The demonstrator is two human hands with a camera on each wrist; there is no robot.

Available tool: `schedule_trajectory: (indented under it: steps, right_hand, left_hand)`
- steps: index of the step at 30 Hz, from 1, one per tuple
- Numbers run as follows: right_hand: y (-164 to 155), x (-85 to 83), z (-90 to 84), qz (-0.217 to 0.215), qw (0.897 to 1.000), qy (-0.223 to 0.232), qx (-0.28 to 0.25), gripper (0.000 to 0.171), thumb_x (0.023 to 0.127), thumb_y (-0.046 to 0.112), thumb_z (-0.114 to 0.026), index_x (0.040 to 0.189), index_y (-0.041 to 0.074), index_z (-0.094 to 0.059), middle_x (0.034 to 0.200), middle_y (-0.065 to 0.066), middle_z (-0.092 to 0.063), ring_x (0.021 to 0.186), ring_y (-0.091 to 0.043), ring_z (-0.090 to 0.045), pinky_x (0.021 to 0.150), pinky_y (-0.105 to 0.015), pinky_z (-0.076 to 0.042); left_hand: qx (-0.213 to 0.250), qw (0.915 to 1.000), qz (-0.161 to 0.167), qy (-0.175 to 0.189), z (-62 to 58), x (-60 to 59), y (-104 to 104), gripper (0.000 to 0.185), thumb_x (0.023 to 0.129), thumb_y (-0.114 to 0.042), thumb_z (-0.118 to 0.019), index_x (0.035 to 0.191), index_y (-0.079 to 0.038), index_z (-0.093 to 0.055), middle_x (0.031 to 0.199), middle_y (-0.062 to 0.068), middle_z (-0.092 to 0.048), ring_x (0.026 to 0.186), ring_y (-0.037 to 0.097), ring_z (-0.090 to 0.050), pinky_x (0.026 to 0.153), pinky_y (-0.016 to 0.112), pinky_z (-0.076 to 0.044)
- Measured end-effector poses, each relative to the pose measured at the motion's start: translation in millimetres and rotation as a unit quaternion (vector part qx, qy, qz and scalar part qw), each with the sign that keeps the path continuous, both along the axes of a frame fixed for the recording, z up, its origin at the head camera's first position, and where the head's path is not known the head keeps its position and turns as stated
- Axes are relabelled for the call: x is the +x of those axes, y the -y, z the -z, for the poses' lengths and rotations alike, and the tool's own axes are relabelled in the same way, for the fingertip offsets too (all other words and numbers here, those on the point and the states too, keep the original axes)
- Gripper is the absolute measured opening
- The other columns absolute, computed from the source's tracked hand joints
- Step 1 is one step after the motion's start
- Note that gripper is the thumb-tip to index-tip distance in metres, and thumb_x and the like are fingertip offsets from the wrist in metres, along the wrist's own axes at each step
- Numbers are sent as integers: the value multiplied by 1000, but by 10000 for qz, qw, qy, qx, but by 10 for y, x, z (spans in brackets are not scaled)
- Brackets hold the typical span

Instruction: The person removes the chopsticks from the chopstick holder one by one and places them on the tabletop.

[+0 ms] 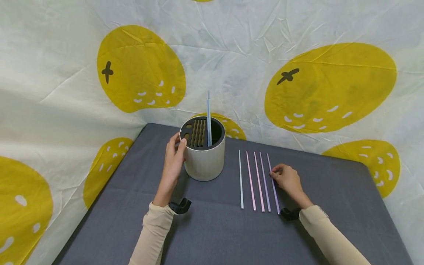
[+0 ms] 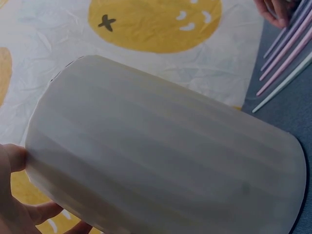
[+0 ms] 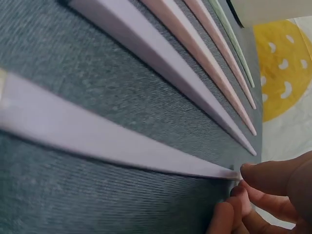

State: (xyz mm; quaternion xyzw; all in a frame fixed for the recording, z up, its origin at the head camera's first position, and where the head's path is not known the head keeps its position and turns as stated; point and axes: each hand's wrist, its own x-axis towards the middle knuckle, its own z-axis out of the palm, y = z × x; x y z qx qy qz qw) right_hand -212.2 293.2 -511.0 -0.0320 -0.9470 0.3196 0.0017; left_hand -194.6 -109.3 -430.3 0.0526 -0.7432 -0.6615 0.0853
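Note:
A white ribbed cylindrical utensil holder [image 1: 204, 165] with a black slotted top stands on the table, two light-blue chopsticks [image 1: 209, 121] upright in it. At its upper left rim my left hand [image 1: 175, 152] grips it, thumb in front and fingers round the side; the left wrist view shows the thumb [image 2: 18, 157] against the wall. To the right, several pastel chopsticks lie side by side: a pale green one [image 1: 241, 180], two pink ones [image 1: 251, 182] and two purple ones. My right hand [image 1: 287, 180] pinches the rightmost purple chopstick [image 3: 122, 144] between thumb and fingertips.
Dark grey cloth [image 1: 212, 235] covers the table. Behind and to the left hangs a white fabric backdrop [image 1: 232, 33] with yellow fruit prints, close behind the holder. A black band with a camera sits at each wrist.

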Motion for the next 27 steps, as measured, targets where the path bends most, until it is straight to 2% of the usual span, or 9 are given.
schedule_trajectory:
  steps: [4, 8, 11, 15, 18, 22, 27]
  right_hand:
    - [39, -22, -103, -210, 9994, -272, 38, 20, 97, 17, -71, 106, 0, -72, 84, -13, -71, 61, -14, -60, 54, -30, -46]
    - [104, -111, -245, -764, 9954, -546, -193, 19, 100, 17, -70, 110, 2, -73, 97, -16, -73, 76, -18, -65, 60, -28, -50]
    - [201, -182, -360, -1136, 9911, -544, -426, 21, 103, 20, -68, 117, 5, -72, 108, -16, -74, 87, -23, -69, 67, -28, -54]
    - [389, -270, -536, -1454, 9856, -485, -711, 22, 104, 24, -66, 122, 11, -71, 118, -13, -74, 103, -29, -69, 82, -37, -55]
    - [553, -335, -664, -1687, 9792, -466, -1029, 25, 105, 28, -65, 125, 13, -70, 125, -14, -73, 113, -31, -68, 91, -46, -54]
    - [762, -403, -826, -1873, 9697, -523, -1480, 30, 106, 32, -64, 128, 13, -69, 130, -13, -70, 120, -31, -66, 102, -53, -51]
    - [1000, -446, -1025, -2028, 9555, -842, -1970, 29, 106, 31, -63, 128, 12, -69, 130, -12, -69, 120, -28, -64, 107, -52, -50]
  left_hand:
    - [6, 10000, 11, 11, -5, 7, 2, 57, 109, -49, -48, 160, -25, -39, 153, 13, -39, 139, 31, -48, 95, 55, -48]
    - [13, 9999, 17, 110, -32, 15, -2, 56, 110, -45, -48, 161, -23, -37, 155, 14, -38, 141, 32, -46, 96, 55, -47]
    - [48, 9998, 45, 193, -111, 48, -13, 56, 112, -39, -47, 162, -18, -35, 156, 17, -37, 143, 35, -44, 96, 57, -46]
    - [43, 9997, 78, 213, -276, 139, -40, 56, 112, -34, -46, 163, -13, -34, 156, 21, -36, 143, 37, -44, 97, 59, -45]
    - [13, 9998, 59, 206, -333, 176, -51, 56, 112, -33, -46, 162, -11, -34, 156, 22, -36, 141, 37, -44, 96, 58, -46]
    - [-28, 9998, 51, 170, -299, 159, -52, 57, 112, -34, -45, 163, -12, -33, 156, 22, -35, 140, 37, -44, 92, 52, -47]
    - [34, 9998, 78, 195, -279, 155, -53, 56, 112, -33, -47, 162, -13, -35, 154, 21, -37, 139, 36, -45, 94, 52, -46]
